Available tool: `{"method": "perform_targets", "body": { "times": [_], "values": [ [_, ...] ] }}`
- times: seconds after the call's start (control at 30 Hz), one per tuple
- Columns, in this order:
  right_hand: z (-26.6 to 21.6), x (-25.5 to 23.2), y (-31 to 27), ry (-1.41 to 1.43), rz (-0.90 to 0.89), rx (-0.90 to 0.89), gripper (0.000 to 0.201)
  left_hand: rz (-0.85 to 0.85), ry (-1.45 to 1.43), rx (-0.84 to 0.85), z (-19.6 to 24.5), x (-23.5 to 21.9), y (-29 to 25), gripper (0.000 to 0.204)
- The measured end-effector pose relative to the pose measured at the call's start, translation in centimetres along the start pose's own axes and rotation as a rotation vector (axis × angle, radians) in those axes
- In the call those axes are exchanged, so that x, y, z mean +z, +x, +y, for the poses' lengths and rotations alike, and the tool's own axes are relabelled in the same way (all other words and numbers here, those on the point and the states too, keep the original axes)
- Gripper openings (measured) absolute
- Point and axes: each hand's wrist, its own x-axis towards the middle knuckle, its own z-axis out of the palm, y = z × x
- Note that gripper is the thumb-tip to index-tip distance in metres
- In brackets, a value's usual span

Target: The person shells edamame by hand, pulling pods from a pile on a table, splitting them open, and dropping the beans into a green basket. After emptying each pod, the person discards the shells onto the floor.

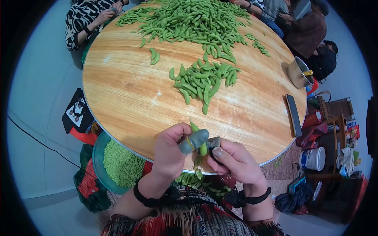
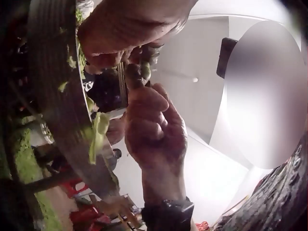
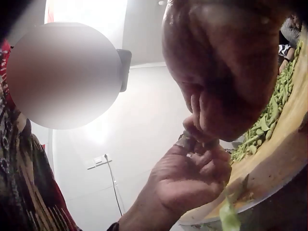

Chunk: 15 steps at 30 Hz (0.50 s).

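Just over the near edge of the round table, my left hand [image 1: 168, 151] pinches a green soybean pod [image 1: 203, 149]. A grey-green cover held by a yellow band wraps the left thumb. My right hand [image 1: 240, 161] meets the pod's lower end from the right, thumb and curled forefinger pinching there; a dark cover sits on a fingertip. In the left wrist view, the right hand [image 2: 156, 127] is below the left one, fingertips together. The right wrist view has the left hand [image 3: 192, 178] under the right, the pod mostly hidden. An opened pod [image 1: 198, 173] hangs near the table edge.
A small heap of pods [image 1: 199, 80] lies ahead, a larger pile [image 1: 189, 21] behind it. At the lower left a green basin [image 1: 99, 157] holds shelled beans. A phone [image 1: 293, 116] and a metal pot [image 1: 297, 74] stand right. Other people [image 1: 92, 17] sit across the table.
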Motion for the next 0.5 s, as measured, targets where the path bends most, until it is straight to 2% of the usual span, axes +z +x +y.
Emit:
{"method": "perform_targets", "body": {
  "times": [0.07,0.1,0.17,0.2,0.27,0.3,0.37,0.5],
  "values": [
    [0.0,0.1,0.2,-0.043,0.049,0.024,0.023,0.051,0.259,0.043,-0.1,0.2,-0.2,0.012],
    [0.3,0.3,0.4,-0.044,0.044,0.023,0.023,0.055,0.259,0.046,-0.3,0.0,-0.3,0.012],
    [1.3,0.6,0.4,0.105,0.066,0.032,0.019,0.010,0.502,0.134,-0.8,-0.5,-0.4,0.012],
    [1.3,0.7,0.3,0.103,0.062,0.034,0.019,0.015,0.500,0.136,-0.8,-0.5,-0.4,0.012],
    [1.2,0.7,0.2,0.449,-0.020,0.154,0.017,-0.013,0.208,-0.003,-0.9,-0.5,-0.3,0.013],
    [1.1,0.9,0.1,0.446,-0.023,0.156,0.017,-0.010,0.207,0.001,-1.0,-0.5,-0.3,0.013],
    [0.9,1.4,0.0,0.601,-0.044,0.183,0.017,-0.097,-0.191,-0.063,-1.1,-0.3,-0.3,0.012],
    [1.2,1.5,0.1,0.661,0.002,0.233,0.018,-0.068,-0.199,-0.105,-0.3,0.2,-0.6,0.012]
  ]
}}
